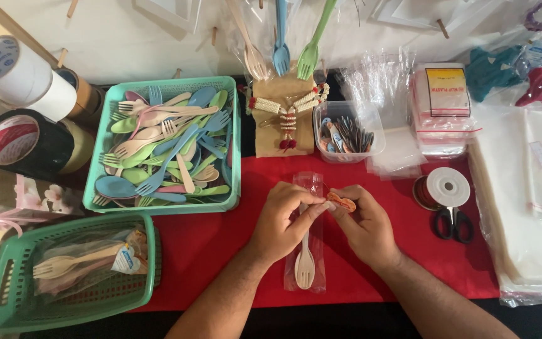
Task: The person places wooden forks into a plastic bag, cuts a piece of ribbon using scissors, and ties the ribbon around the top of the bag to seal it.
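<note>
Both forearms entered from the near edge of the bench (221, 251), which carried a red cloth. The left hand (282, 220) was closed, its fingers pinching the upper part of a clear plastic sleeve (305, 276) that lay flat on the cloth between the two hands. A cream fork (305, 267) sat inside the sleeve, tines toward the person. The right hand (365, 223) was closed on a small orange tag (342, 202), held between thumb and forefinger just beside the left fingertips at the sleeve's mouth.

To the near left stood a green basket (7, 295) holding finished packs. Beyond it, a teal basket (233, 144) was heaped with loose pastel forks and spoons. To the right of the hands, black-handled scissors (453, 223) lay touching a white ribbon spool (448, 186). Farther back stood a clear tub (377, 135) of small tags, with tape rolls (14, 75) at far left.
</note>
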